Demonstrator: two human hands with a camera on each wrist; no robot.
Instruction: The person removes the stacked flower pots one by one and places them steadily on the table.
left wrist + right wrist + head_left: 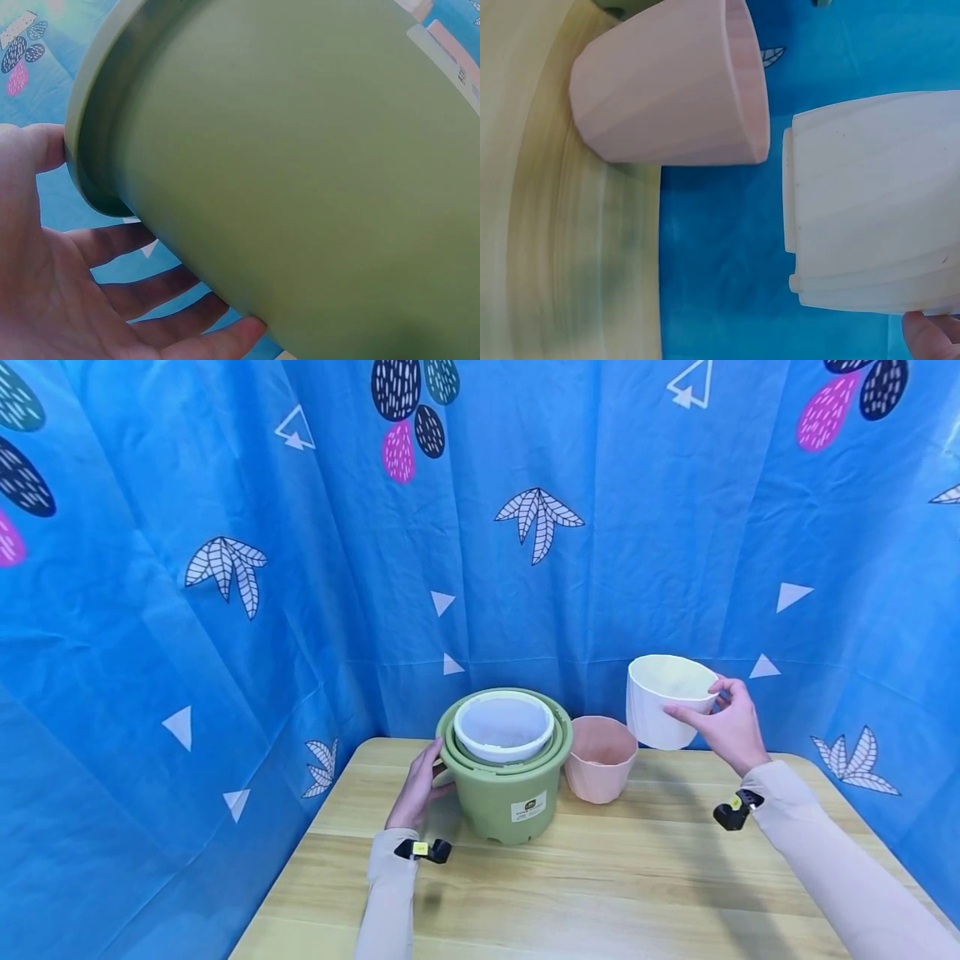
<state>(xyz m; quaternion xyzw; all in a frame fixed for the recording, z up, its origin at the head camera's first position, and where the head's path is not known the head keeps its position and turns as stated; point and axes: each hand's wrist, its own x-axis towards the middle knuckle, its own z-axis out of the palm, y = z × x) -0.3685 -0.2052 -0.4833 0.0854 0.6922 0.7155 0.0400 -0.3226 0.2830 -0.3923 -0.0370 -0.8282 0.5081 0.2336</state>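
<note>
My right hand [726, 725] pinches the rim of a white flower pot [660, 710] between thumb and fingers. That pot is up off the table, with its ribbed side and bottom edge showing in the right wrist view. My left hand [420, 785] is at the left side of a large green flower pot [495, 802]. Its thumb meets the rim and its spread fingers touch the wall below, as the left wrist view shows. Inside the green pot sit other green rims and a white pot [504, 722]. A pink flower pot [667, 86] stands right beside the green one.
The pots stand near the back of a wooden table [585, 877]. Close behind its back edge hangs a blue patterned curtain [510, 610], which also runs along both sides. A white label [528, 807] is on the green pot's front.
</note>
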